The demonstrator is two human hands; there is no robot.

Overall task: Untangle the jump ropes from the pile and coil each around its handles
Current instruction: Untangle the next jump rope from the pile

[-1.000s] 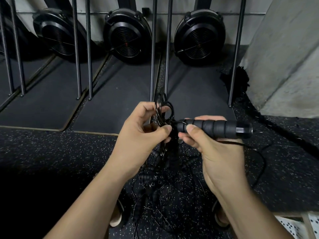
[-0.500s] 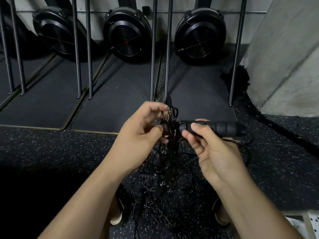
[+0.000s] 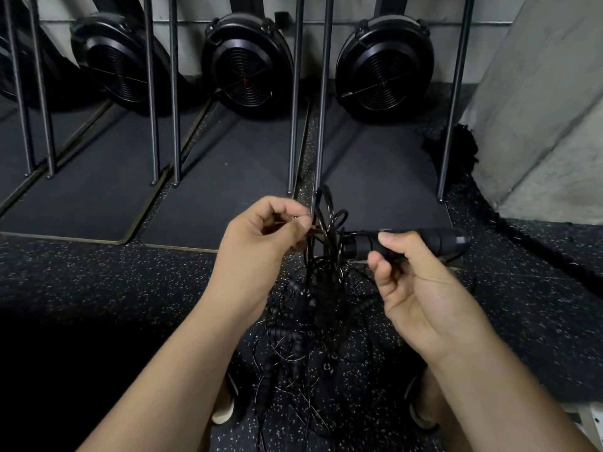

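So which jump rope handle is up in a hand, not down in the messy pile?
The black handle held sideways in the right hand. The other handles hang lower in the tangle, untouched; the left hand pinches only cord.

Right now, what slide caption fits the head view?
Left hand pinches tangled rope loops while right hand holds a handle.

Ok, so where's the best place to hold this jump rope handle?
The handle lies level, cap end pointing right, with the tangle crowding its left end. So take its ribbed middle from below and the right, as the right hand does.
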